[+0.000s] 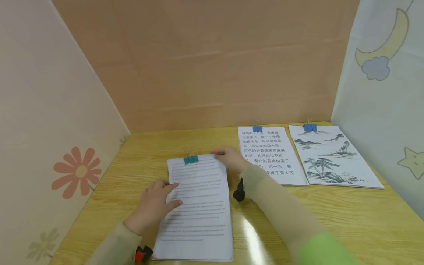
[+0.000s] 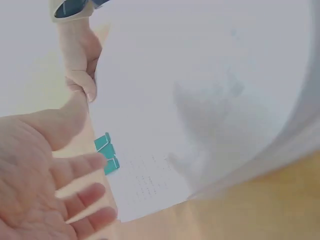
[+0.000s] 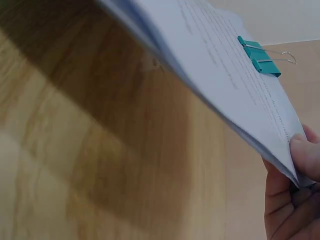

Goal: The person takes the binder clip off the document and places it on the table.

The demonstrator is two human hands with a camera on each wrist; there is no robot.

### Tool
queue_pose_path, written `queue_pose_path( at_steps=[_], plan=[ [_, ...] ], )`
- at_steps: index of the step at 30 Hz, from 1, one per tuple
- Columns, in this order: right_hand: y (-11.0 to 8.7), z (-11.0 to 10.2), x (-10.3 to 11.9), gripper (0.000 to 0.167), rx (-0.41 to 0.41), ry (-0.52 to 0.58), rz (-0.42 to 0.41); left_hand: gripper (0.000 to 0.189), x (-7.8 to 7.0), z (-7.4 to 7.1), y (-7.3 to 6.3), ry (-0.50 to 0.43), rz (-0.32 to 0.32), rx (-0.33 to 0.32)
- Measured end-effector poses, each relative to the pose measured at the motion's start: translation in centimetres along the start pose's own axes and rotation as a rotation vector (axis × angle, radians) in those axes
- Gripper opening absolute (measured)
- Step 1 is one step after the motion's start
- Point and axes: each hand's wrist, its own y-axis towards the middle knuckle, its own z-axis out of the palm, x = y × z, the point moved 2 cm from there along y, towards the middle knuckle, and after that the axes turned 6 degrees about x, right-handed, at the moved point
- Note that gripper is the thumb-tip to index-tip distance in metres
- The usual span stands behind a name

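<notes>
A stack of printed sheets (image 1: 198, 221), held by a teal binder clip (image 1: 191, 159) at its top edge, is in front of me. My right hand (image 1: 232, 159) grips the stack's top right corner; the right wrist view shows the thumb (image 3: 306, 159) on the printed face and fingers behind. My left hand (image 1: 154, 202) is at the stack's left edge, thumb and index finger extended over the page. In the left wrist view the left palm (image 2: 30, 175) faces the camera, fingers spread near the clip (image 2: 107, 154). Seen from the right wrist, the stack (image 3: 220, 75) is tilted above the table.
On the wooden table (image 1: 132, 162), two more clipped stacks lie at the back right. One carries large Chinese text (image 1: 265, 147), the other an ink landscape (image 1: 331, 158); each has a blue binder clip (image 1: 310, 127). Patterned side walls and a brown back wall (image 1: 212, 66) enclose the table.
</notes>
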Motion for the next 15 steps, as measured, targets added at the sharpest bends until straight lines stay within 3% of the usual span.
queue_pose_path(
  at_steps=[5,8,15],
  plan=[
    [-1.2,-1.9,0.4,0.026,-0.023,-0.042,-0.046,0.049,-1.4,-1.5,1.1,-0.029,0.138,-0.152],
    [-2.1,-3.1,0.7,0.027,-0.029,-0.049,-0.069,0.046,-2.2,-2.2,1.9,-0.073,0.145,-0.182],
    [-4.5,-5.8,1.1,0.030,-0.062,-0.020,-0.075,0.048,-3.9,-3.8,4.1,-0.262,0.108,-0.169]
  ],
)
